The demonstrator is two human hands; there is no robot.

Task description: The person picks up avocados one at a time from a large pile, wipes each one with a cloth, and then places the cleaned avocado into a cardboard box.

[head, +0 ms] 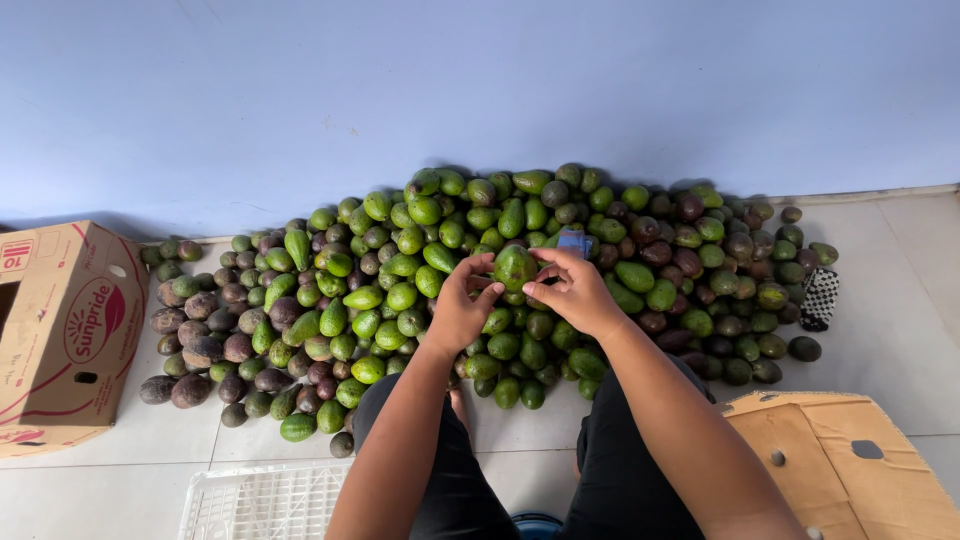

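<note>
Both hands meet over a big heap of green and dark purple avocados (620,270) on the pale tiled floor (900,300). The left hand (460,305) and right hand (575,290) each close their grip on one glossy green avocado (514,266), held just above the heap's middle.

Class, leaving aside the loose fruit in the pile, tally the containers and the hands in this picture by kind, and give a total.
Cardboard boxes: 2, one at left, one at right
White plastic crate: 1
Hands: 2, left hand, right hand, both on one green avocado
Total: 5
</note>
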